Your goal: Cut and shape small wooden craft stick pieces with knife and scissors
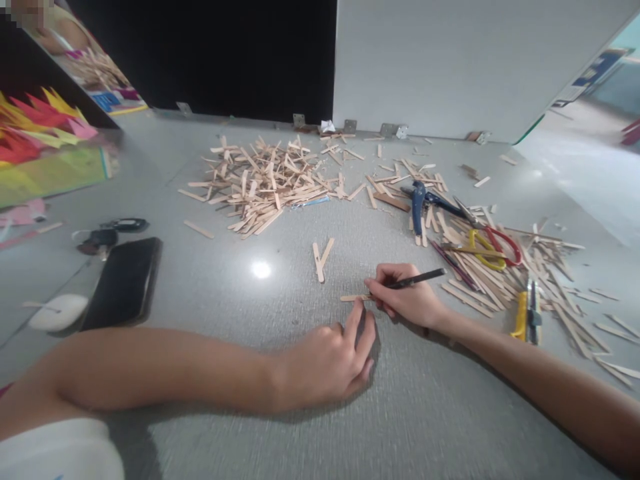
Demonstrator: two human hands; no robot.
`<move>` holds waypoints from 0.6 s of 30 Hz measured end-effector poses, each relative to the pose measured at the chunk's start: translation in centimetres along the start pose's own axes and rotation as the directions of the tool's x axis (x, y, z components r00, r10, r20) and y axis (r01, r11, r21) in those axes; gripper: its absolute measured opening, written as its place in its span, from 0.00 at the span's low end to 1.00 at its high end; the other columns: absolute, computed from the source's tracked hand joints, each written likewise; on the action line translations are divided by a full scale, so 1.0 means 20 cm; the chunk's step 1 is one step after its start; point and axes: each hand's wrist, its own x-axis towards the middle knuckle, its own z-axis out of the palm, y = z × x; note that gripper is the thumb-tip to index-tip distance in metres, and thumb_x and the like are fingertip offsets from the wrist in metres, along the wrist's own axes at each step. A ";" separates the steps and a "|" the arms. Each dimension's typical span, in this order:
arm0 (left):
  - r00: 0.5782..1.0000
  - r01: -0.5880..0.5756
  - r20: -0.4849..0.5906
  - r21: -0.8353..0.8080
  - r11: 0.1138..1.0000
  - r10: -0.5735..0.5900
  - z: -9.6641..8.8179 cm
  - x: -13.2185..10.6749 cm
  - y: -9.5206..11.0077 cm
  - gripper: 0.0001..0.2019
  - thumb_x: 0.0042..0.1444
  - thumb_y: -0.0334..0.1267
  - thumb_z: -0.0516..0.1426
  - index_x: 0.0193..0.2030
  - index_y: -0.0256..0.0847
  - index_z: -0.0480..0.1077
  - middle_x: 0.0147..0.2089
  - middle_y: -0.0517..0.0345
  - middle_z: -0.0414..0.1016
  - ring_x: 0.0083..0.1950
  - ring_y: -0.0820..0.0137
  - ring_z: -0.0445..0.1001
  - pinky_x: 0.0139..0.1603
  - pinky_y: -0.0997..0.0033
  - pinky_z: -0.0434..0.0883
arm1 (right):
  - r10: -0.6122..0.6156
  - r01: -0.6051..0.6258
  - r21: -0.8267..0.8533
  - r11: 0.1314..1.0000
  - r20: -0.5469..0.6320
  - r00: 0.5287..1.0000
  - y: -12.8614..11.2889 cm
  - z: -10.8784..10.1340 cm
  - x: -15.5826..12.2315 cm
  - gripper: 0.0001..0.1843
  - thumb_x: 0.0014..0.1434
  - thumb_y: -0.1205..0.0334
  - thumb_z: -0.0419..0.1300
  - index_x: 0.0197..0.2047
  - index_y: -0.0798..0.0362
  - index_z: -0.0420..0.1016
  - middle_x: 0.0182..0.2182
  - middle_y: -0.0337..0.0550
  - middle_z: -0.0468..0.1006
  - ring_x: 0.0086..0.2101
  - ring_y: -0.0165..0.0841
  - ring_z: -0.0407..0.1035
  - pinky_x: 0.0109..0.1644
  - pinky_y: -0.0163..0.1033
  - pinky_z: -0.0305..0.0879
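My right hand (pixel 407 297) is closed round a dark pencil (pixel 423 277), its tip down on a small wooden stick (pixel 353 298) lying flat on the grey table (pixel 260 373). My left hand (pixel 333 360) rests on the table just below that stick, fingers curled, with the index fingertip pressing the stick's lower edge. Two glued sticks (pixel 321 258) in a V shape lie a little further away.
A big heap of wooden sticks (pixel 265 183) lies at the back, another (pixel 505 267) at the right with blue pliers (pixel 419 203), yellow-red scissors (pixel 493 247) and a yellow cutter (pixel 527 313). A black phone (pixel 124 280), white mouse (pixel 59 311) and keys (pixel 107 233) sit left.
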 end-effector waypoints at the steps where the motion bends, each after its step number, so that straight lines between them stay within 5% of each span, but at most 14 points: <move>1: 1.000 0.000 0.009 0.003 1.000 0.000 0.00 0.00 0.00 0.31 0.74 0.46 0.49 0.67 0.16 0.71 0.66 0.10 0.73 0.24 0.63 0.82 0.20 0.67 0.75 | -0.001 0.001 -0.002 1.000 0.003 1.000 0.00 0.00 0.00 0.27 0.61 0.41 0.69 0.22 0.49 0.66 0.14 0.34 0.70 0.12 0.24 0.59 0.14 0.30 0.52; 18: 1.000 -0.003 -0.013 0.004 1.000 0.003 -0.01 0.00 0.00 0.29 0.74 0.44 0.48 0.66 0.16 0.72 0.64 0.12 0.75 0.25 0.62 0.83 0.21 0.67 0.75 | -0.039 0.039 -0.041 0.998 -0.005 0.999 0.00 0.02 -0.01 0.29 0.62 0.40 0.69 0.21 0.49 0.65 0.13 0.33 0.67 0.13 0.23 0.56 0.15 0.31 0.50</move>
